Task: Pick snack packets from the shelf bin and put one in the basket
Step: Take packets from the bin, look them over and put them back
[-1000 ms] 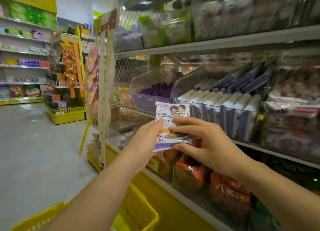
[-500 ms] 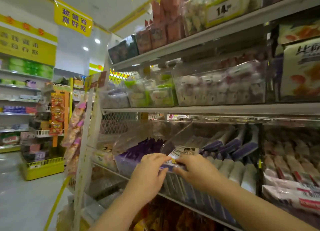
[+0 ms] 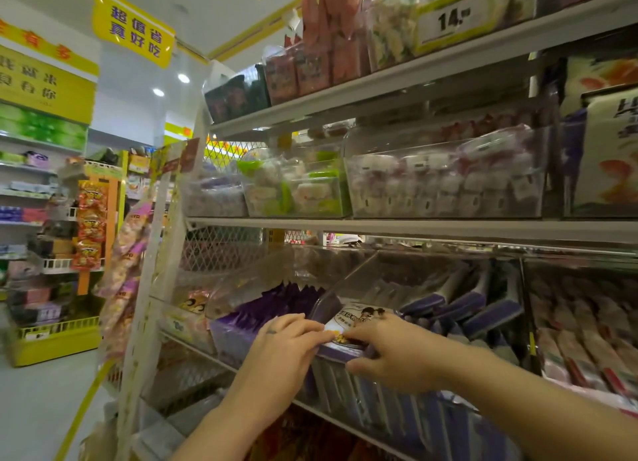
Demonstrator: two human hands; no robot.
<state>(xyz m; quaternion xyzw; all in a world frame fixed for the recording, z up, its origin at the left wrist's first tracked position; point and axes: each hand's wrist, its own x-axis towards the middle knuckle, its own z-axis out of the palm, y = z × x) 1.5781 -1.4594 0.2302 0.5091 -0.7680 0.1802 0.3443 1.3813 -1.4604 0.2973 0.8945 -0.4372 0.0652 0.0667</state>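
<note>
A white and purple snack packet [image 3: 357, 317] lies at the front rim of a clear shelf bin [image 3: 407, 388] full of like packets standing on edge. My left hand [image 3: 286, 348] pinches the packet's left side with its fingertips. My right hand [image 3: 393, 350] holds its right side, fingers curled over the packet and thumb below the bin's rim. Both hands hide the packet's lower half. The basket is out of view.
A second clear bin of dark purple packets [image 3: 276, 305] sits left of the hands. Above is a shelf [image 3: 414, 227] with clear bins of wrapped sweets [image 3: 445, 181]. Red-striped packets [image 3: 587, 350] fill the bin at right. The aisle floor [image 3: 45, 402] opens to the left.
One second ago both hands held the packet up in front of me, with the yellow basket below. They have carried it up to the bin's rim, and the view has tilted up.
</note>
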